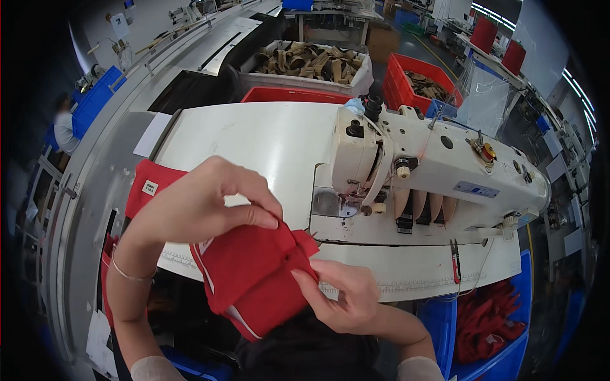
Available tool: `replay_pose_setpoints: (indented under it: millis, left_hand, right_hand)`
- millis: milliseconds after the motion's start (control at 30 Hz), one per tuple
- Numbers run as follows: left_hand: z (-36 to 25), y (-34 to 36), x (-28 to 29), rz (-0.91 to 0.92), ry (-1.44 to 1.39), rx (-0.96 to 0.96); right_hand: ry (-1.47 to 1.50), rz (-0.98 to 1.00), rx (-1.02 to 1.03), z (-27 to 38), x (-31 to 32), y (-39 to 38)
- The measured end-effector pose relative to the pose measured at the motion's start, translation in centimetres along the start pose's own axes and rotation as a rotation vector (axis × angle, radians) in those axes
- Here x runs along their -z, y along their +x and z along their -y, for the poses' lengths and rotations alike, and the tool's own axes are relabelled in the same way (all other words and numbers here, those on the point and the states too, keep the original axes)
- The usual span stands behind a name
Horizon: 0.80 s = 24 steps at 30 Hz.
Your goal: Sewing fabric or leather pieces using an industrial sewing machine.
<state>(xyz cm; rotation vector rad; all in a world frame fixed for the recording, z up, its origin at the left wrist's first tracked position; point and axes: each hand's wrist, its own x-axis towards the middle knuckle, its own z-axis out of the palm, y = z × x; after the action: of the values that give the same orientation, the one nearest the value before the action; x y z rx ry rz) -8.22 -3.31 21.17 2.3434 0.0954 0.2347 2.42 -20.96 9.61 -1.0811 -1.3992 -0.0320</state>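
My left hand (216,200) pinches the upper edge of a red fabric piece (248,279) with white edging between thumb and fingers. My right hand (340,298) grips the piece's right side, thumb on the fabric near a seam. The piece is held up over the table's near edge, left of the white sewing machine's needle area (352,203). Behind my left wrist, another red fabric piece (152,184) with a small white label lies on the white table (248,140). Thread snips (455,260) lie at the table's right, below the machine body (445,165).
Blue bins with red pieces (483,317) sit below right. Behind the table are a white crate of tan pieces (305,66) and red crates (416,82). Tan straps (422,209) stand under the machine arm. A person (63,127) is at far left beside blue crates (95,101).
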Motion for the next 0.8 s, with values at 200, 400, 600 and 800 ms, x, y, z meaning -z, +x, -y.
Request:
replay_pose_setpoints:
  millis: [200, 400, 600, 800]
  left_hand:
    - [7.5, 3.7, -7.3, 0.284, 0.646, 0.012]
    - [12.4, 6.3, -11.6, 0.18, 0.065, 0.061]
    - [13.7, 8.3, -12.5, -0.03, -0.224, 0.143]
    - [11.9, 8.0, -10.7, -0.163, -0.192, 0.007]
  right_hand:
    - [-0.271, 0.209, -0.06, -4.5, -2.6, -4.5]
    - [-0.831, 0.671, 0.527, -9.0, 3.8, -4.9]
    - [-0.743, 0.699, 0.505, -11.6, 4.5, -4.8]
    - [-0.793, 0.857, 0.489, -11.3, 5.3, -3.6]
